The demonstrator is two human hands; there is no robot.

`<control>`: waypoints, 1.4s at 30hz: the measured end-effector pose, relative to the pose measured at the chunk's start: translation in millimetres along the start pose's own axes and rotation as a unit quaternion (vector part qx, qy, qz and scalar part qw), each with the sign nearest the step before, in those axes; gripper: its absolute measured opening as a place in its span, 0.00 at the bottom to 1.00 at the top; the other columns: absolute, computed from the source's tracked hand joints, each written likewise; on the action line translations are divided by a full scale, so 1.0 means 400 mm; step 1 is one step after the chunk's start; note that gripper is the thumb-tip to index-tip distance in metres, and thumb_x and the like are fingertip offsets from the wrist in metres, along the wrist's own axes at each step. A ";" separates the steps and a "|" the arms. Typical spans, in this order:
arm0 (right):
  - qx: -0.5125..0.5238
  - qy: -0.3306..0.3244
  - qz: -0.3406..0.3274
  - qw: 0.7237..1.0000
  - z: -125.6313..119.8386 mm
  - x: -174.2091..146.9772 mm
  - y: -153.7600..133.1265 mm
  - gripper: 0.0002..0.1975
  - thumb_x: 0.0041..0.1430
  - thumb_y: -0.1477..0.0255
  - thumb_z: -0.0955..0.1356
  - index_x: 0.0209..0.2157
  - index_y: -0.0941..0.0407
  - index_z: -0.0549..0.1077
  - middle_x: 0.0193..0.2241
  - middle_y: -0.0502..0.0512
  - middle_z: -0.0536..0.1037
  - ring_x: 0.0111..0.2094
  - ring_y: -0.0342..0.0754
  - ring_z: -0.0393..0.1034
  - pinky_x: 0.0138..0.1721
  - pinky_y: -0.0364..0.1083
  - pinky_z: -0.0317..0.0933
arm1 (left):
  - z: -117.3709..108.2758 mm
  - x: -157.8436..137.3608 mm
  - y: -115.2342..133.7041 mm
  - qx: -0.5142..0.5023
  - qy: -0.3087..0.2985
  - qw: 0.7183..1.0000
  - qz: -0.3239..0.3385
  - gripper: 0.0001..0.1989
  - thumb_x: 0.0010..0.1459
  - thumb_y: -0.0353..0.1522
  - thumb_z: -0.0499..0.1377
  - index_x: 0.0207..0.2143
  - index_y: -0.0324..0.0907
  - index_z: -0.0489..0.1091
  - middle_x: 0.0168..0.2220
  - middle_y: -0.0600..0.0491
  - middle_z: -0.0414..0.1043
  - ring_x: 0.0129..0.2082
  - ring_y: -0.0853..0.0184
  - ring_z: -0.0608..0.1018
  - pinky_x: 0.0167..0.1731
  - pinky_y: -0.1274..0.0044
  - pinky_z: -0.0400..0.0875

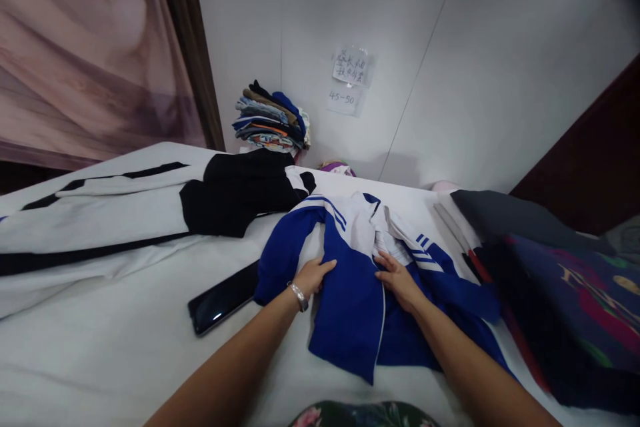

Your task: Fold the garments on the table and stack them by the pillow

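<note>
A blue and white jacket (350,307) with blue shoulder stripes lies spread on the white surface before me, its front partly open at the collar. My left hand (313,277), with a silver bracelet at the wrist, is closed on the jacket's side edge near one sleeve. Over the front opening rests my right hand (397,280), fingers apart and touching the fabric. A dark phone (225,297) lies left of the jacket, one end against the sleeve.
Black and white clothing (240,193) is laid out at the left. A stack of folded clothes (273,117) stands by the wall, near handwritten paper notes (350,70). More folded dark garments (565,307) are piled at the right. A pink curtain (100,47) hangs at far left.
</note>
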State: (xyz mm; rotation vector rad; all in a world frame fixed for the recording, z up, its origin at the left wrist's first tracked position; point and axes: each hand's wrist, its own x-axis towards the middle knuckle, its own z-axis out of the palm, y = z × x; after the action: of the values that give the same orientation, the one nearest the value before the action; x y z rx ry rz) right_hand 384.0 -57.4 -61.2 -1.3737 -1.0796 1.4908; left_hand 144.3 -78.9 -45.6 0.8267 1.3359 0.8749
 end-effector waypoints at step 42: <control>-0.649 -0.086 -0.221 0.723 0.157 -0.007 0.034 0.32 0.65 0.53 0.54 0.64 0.55 0.55 0.67 0.60 0.48 0.67 0.54 0.36 0.64 0.57 0.34 | -0.247 0.044 0.161 0.608 0.254 0.751 0.042 0.22 0.51 0.39 0.63 0.47 0.39 0.68 0.45 0.41 0.74 0.44 0.53 0.77 0.39 0.70 0.70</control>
State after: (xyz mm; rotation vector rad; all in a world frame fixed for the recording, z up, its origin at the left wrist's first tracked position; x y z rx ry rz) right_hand 321.2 -67.9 -70.8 -1.5801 -2.6104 0.3242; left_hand 42.6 -33.8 -2.5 1.7190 2.4202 0.1497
